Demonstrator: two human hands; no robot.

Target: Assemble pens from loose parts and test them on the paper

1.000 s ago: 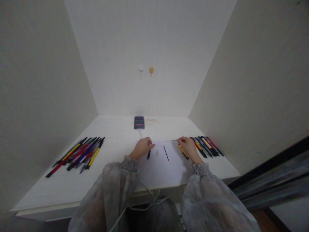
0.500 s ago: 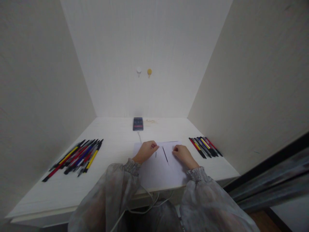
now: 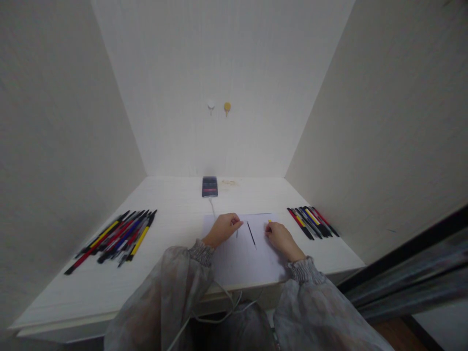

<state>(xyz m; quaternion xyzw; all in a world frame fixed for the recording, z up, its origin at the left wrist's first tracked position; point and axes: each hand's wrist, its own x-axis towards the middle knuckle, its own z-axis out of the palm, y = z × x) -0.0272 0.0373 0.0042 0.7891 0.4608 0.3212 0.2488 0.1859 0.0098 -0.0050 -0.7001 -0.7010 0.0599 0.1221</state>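
Note:
A thin black pen refill (image 3: 251,233) lies slantwise on a white sheet of paper (image 3: 241,265), between my two hands. My left hand (image 3: 224,229) is over the sheet's left side, thumb and fingers pinched together; what they hold, if anything, is too small to make out. Just under those fingertips a small grey thing (image 3: 237,234) shows, blurred. On the refill's right, my right hand (image 3: 283,240) is closed, and a bit of a yellow piece (image 3: 269,222) peeks out at its fingertips. The rest of that piece is hidden by the hand.
A pile of pens (image 3: 113,236) in several colours lies on the left of the white table (image 3: 171,287). More pens (image 3: 312,222) lie in a row at the right. A phone (image 3: 209,186) with a cable is near the back wall, below two hooks (image 3: 227,107).
My right hand has shifted slightly to the right, and a yellow bit now shows at its fingertips. My left hand stays nearly in place, still pinched. The refill lies as before.

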